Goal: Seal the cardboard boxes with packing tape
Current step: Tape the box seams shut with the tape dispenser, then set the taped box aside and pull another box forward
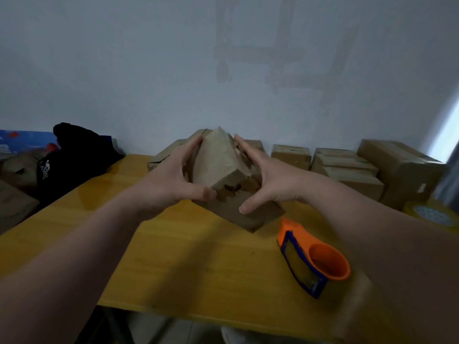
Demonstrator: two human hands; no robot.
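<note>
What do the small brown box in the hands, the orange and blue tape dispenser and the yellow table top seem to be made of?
Small brown box: cardboard, matte, with torn patches on its face.
Orange and blue tape dispenser: probably moulded plastic, smooth and evenly coloured.
Yellow table top: a glossy surface with soft reflections, perhaps lacquered wood or laminate.
</note>
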